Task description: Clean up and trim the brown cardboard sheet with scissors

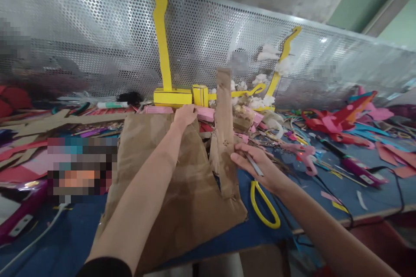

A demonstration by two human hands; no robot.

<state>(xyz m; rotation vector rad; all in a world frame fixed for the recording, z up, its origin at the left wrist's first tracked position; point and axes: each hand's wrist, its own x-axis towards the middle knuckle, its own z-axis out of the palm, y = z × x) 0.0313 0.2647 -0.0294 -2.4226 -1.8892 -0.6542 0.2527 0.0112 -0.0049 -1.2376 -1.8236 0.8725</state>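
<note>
Brown cardboard sheet (195, 190), centre of the frame, is touched by the left hand (186, 114), finger closure indeterminable, while the right hand's (268, 171) fingers are clamped on a grey tool (255, 165) beside the narrow strip (224, 117), whose apparent lower join could be torn by sideways pulling.

Not a single word, brand or number can be made out here, tbh. To the left of the brown cardboard sheet (191, 201), a white patch with a couple of dark marks can be seen on a purple device (32, 210), and a similar pale patch is carried by a second purple device (354, 164) well off to the sheet's right, but both are too small and blurry to be read. Beyond the sheet's far left corner, green and white colouring is shown on a tube (112, 105), with any lettering lost in the blur.
</note>
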